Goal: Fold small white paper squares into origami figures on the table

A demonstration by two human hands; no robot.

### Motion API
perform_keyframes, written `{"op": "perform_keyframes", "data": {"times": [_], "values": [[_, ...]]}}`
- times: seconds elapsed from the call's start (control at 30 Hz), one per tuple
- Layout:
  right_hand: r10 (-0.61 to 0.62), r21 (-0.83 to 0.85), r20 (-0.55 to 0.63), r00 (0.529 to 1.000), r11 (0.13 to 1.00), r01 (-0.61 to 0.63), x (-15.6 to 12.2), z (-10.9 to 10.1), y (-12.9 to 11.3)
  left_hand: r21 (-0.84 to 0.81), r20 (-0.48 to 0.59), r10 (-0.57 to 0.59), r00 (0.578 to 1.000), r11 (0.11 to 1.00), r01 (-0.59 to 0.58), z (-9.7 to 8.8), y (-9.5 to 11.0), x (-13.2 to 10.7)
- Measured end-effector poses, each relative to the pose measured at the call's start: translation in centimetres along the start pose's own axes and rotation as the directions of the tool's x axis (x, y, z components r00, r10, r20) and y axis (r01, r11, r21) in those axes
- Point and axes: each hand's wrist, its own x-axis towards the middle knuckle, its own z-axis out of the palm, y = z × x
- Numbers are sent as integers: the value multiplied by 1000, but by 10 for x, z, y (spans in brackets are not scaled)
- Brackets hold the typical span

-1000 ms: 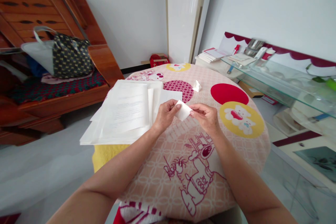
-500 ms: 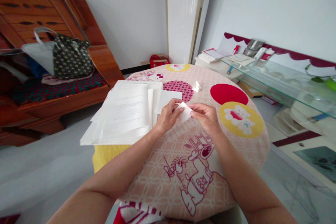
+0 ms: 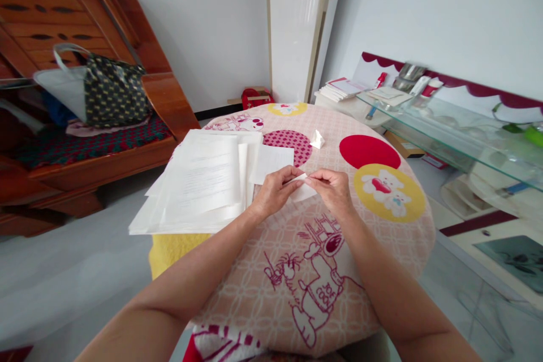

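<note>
Over the middle of the cloth-covered table (image 3: 250,288), my two hands pinch a small folded piece of white paper (image 3: 304,192). My left hand (image 3: 278,189) grips its left side between thumb and fingers. At its upper right edge, the fingertips of my right hand (image 3: 331,189) are closed on the paper. Part of the paper is hidden behind the fingers. Just beyond my left hand lies a loose white sheet (image 3: 274,163). A small folded white paper piece (image 3: 317,139) stands farther back on the cloth.
Stacked printed papers (image 3: 203,175) cover the table's left side, overhanging its edge. To the right is a glass shelf (image 3: 458,130) with cups and containers. A wooden bench (image 3: 165,104) holding a patterned bag (image 3: 112,90) stands left, and a tall white air conditioner (image 3: 294,34) behind.
The folded paper has turned in my hands and tipped lower, its near part now spread toward me. My left fingers have shifted slightly right, closer to my right fingertips.
</note>
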Motion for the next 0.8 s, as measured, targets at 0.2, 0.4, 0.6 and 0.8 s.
{"op": "perform_keyframes", "data": {"times": [0.2, 0.4, 0.6, 0.8], "values": [[-37, 1, 0, 999, 999, 37, 0, -1, 0, -98, -23, -57, 998, 994, 55, -2, 1, 2], [-49, 0, 23, 999, 999, 49, -1, -1, -2, -182, -45, -120, 992, 977, 110, -1, 3, 2], [-54, -8, 48, 997, 998, 55, -2, 0, -7, -195, -64, -143, 988, 972, 128, 1, 2, 3], [-53, -12, 57, 997, 998, 54, -2, 1, -5, -63, -95, -79, 992, 995, 73, 2, 5, 0]]}}
